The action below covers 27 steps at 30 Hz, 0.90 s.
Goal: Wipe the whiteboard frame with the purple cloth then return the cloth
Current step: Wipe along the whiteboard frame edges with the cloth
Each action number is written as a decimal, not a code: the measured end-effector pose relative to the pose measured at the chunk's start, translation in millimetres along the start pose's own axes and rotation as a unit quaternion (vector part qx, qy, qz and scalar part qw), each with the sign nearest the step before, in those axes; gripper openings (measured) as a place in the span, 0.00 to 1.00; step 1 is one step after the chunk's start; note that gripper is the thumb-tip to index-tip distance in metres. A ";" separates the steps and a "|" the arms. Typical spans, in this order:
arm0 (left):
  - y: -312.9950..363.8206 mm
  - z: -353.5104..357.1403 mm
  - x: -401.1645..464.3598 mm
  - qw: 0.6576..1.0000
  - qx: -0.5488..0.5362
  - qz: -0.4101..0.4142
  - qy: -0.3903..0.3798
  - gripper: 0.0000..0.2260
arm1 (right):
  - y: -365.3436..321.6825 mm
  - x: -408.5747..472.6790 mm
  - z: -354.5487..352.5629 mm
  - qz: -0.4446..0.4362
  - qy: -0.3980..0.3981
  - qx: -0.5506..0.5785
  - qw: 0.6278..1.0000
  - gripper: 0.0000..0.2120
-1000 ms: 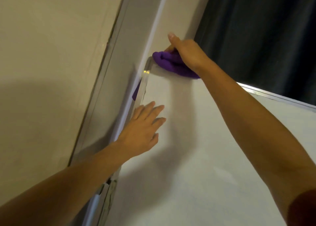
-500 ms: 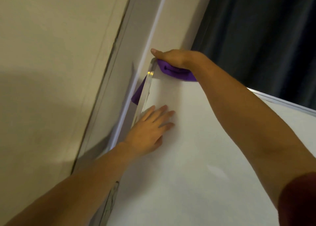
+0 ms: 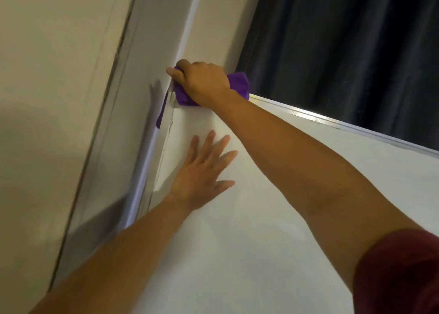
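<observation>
In the head view the right hand (image 3: 202, 83) has rolled over the board's top-left corner since a moment ago, its grip now bunched on the purple cloth (image 3: 238, 83) against the whiteboard frame (image 3: 332, 123) — the corner is getting wiped. The left hand (image 3: 202, 171), fingers spread, has slid slightly higher on the board, bracing it.

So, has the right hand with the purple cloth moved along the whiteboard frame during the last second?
Yes. The right hand has slid the purple cloth along the top frame away from the curtain, and it now covers the board's upper left corner.
</observation>
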<state>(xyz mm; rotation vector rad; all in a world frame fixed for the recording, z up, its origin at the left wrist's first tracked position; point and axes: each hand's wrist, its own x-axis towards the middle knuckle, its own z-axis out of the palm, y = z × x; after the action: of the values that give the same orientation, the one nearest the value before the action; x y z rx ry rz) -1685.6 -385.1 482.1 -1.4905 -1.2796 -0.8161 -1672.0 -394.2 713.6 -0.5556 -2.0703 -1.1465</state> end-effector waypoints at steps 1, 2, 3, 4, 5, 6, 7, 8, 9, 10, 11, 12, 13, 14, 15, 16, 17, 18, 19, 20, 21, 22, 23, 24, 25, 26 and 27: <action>6.1 5.2 -3.4 1.000 -0.003 -0.010 0.008 0.34 | 5.2 -2.5 -0.4 -0.002 -0.012 -0.004 1.000 0.26; 11.8 10.1 -6.9 1.000 -0.004 -0.021 0.012 0.34 | 12.5 -6.5 -0.5 -0.005 -0.020 -0.010 1.000 0.26; 15.8 13.9 -11.1 0.999 -0.003 -0.028 0.014 0.34 | 20.0 -11.4 -0.5 -0.010 -0.022 -0.013 1.000 0.26; 20.1 16.8 -14.4 1.000 0.001 -0.028 0.012 0.34 | 28.7 -18.6 -1.2 -0.013 -0.022 -0.017 1.000 0.27; 24.7 19.3 -15.7 1.000 0.006 -0.019 0.016 0.33 | 38.9 -27.7 -1.6 -0.011 -0.024 -0.022 0.999 0.27; 30.4 21.7 -14.8 1.000 0.011 -0.010 0.022 0.32 | 51.3 -37.6 -1.9 -0.006 -0.025 -0.028 0.999 0.27; 35.2 23.6 -13.2 0.999 0.012 -0.006 0.031 0.31 | 63.2 -46.9 -3.4 -0.002 -0.022 -0.033 0.999 0.27; 41.0 24.9 -11.0 0.999 0.014 -0.008 0.036 0.31 | 76.5 -57.8 -5.1 0.001 -0.018 -0.039 0.999 0.26; 47.9 26.0 -9.1 0.999 0.016 -0.016 0.044 0.31 | 91.9 -70.7 -6.1 0.009 -0.017 -0.042 0.999 0.26; 52.1 27.4 -7.9 0.998 0.017 -0.025 0.049 0.31 | 106.7 -83.2 -6.6 0.017 -0.018 -0.045 0.999 0.26; 53.3 28.0 -7.0 0.998 0.028 -0.030 0.052 0.31 | 122.0 -95.9 -8.4 0.024 -0.019 -0.043 0.999 0.26; 58.4 30.8 -6.3 0.997 0.041 -0.034 0.052 0.31 | 141.8 -112.3 -11.4 0.031 -0.025 -0.040 0.998 0.26; 55.2 31.2 -8.5 0.997 0.052 -0.037 0.053 0.31 | 155.5 -123.1 -13.8 0.035 -0.027 -0.040 0.998 0.26; 55.2 30.5 -10.0 0.996 0.061 -0.040 0.052 0.31 | 171.2 -135.5 -16.6 0.041 -0.028 -0.045 0.998 0.26; 58.0 29.6 -10.7 0.996 0.065 -0.045 0.049 0.31 | 187.9 -150.9 -20.3 0.047 -0.027 -0.048 0.997 0.26; 59.0 27.4 -11.6 0.995 0.072 -0.049 0.043 0.32 | 204.3 -166.8 -22.9 0.053 -0.022 -0.048 0.997 0.25; 59.9 24.7 -11.5 0.995 0.079 -0.050 0.039 0.32 | 226.0 -187.1 -25.6 0.063 -0.016 -0.046 0.997 0.25; 57.0 21.8 -11.5 0.994 0.089 -0.050 0.034 0.32 | 249.5 -208.3 -29.4 0.072 -0.009 -0.045 0.996 0.25; 56.5 18.9 -11.9 0.994 0.094 -0.046 0.030 0.32 | 275.9 -233.3 -34.6 0.081 -0.008 -0.045 0.996 0.25; 61.1 16.9 -11.0 0.994 0.097 -0.046 0.024 0.33 | 306.8 -260.1 -41.5 0.093 -0.011 -0.047 0.995 0.25; 63.9 14.8 -12.3 0.993 0.101 -0.051 0.020 0.33 | 334.4 -282.9 -47.0 0.100 -0.013 -0.054 0.993 0.25; 66.9 13.9 -14.9 0.992 0.106 -0.063 0.015 0.33 | 358.6 -304.3 -51.8 0.106 -0.015 -0.061 0.992 0.26; 70.9 14.3 -16.7 0.991 0.107 -0.078 0.013 0.34 | 381.1 -325.5 -57.0 0.113 -0.015 -0.065 0.991 0.27; 76.6 17.5 -16.2 0.991 0.101 -0.090 0.016 0.34 | 404.5 -345.8 -63.0 0.117 -0.015 -0.071 0.990 0.27; 81.8 18.4 -16.2 0.990 0.097 -0.098 0.019 0.35 | 424.1 -362.4 -66.6 0.123 -0.018 -0.071 0.990 0.28; 89.1 18.7 -13.0 0.990 0.099 -0.101 0.018 0.36 | 442.5 -378.3 -70.3 0.130 -0.019 -0.069 0.989 0.28; 96.9 18.7 -10.5 0.989 0.100 -0.105 0.014 0.37 | 457.6 -392.0 -73.3 0.132 -0.018 -0.068 0.989 0.28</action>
<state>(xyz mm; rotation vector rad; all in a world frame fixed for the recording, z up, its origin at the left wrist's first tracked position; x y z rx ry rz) -1595.8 -368.2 443.3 -1.1951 -1.4706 -0.8136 -1086.7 -233.8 703.3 -0.8944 -1.8891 -1.1308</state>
